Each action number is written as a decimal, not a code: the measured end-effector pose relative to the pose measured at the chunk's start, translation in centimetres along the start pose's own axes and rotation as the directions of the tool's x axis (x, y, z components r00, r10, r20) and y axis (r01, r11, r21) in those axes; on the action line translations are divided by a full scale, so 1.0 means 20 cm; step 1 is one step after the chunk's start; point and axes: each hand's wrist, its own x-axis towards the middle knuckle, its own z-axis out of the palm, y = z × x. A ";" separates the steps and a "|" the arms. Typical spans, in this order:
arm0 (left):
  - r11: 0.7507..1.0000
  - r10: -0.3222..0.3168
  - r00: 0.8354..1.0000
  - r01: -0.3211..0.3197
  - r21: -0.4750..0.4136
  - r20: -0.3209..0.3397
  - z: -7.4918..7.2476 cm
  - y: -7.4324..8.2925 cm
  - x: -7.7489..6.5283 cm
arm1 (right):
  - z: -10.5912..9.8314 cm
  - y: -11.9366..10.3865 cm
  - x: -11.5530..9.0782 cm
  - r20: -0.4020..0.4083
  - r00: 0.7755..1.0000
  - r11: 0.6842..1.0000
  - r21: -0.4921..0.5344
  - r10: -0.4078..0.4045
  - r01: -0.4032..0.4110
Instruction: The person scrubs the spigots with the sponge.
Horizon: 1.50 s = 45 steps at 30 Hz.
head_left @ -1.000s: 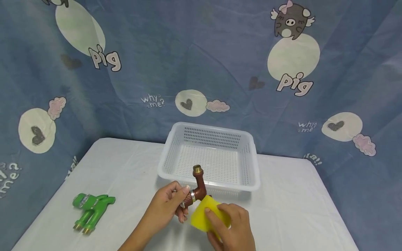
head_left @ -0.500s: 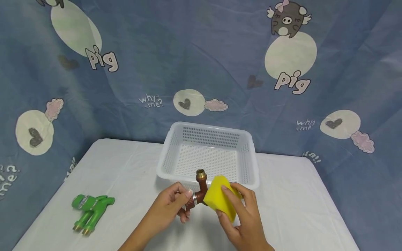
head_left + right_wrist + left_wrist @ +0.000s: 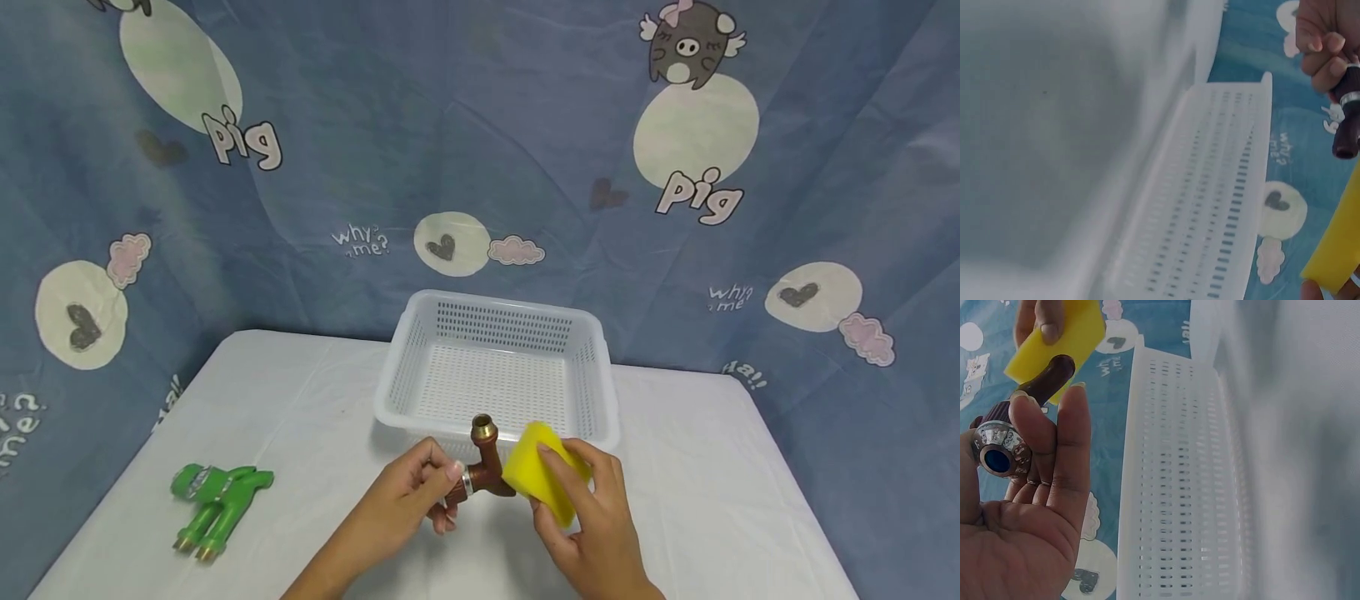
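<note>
Over white cloth (image 3: 705, 483), the left grip (image 3: 405, 496) pinches a brown tap (image 3: 489, 468), the right grip (image 3: 600, 525) a yellow sponge (image 3: 531, 471).

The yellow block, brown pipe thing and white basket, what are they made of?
Yellow block: probably foam sponge, with a dull, even surface. Brown pipe thing: likely metal with a glossy brown coating; its open end shines like brass. White basket: probably smooth plastic; it looks moulded, slots and all.
</note>
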 end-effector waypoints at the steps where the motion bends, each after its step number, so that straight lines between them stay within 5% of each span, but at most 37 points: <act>1: 1.000 -0.001 1.000 0.001 -0.004 0.001 0.00 0.00 0.00 | 0.00 0.00 -0.01 -0.002 1.000 1.000 -0.002 0.009 -0.009; 10: 1.000 -0.021 1.000 0.021 -0.017 -0.003 0.01 -0.01 -0.01 | 0.00 -0.06 0.04 -0.068 0.995 0.991 0.104 -0.076 0.083; 22: 1.000 -0.015 1.000 0.015 -0.006 -0.013 0.00 0.00 -0.01 | -0.02 -0.01 -0.01 0.022 0.999 0.999 0.014 -0.046 0.046; 35: 0.999 -0.050 0.998 0.050 -0.010 -0.037 0.00 -0.01 -0.02 | 0.00 -0.01 0.01 -0.026 0.992 0.982 0.142 -0.121 0.123; 45: 1.000 -0.025 1.000 0.025 0.001 -0.008 0.00 0.00 -0.02 | -0.02 0.01 -0.02 0.056 0.991 0.987 0.115 -0.123 0.116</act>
